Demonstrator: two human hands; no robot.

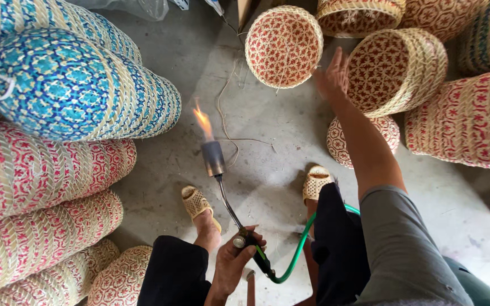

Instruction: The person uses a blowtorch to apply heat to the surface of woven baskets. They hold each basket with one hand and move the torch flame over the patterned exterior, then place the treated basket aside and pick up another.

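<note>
The left hand (235,262) is gripping a gas torch (222,187) closed around its handle, flame (202,122) burning upward over the floor (267,130). The right hand (333,73) is reaching out, fingers spread, touching a red basket (283,45) tipped on its side. Keeping the flame moving and well off the weave is looking wise, so only stray fibres are singeing.
</note>
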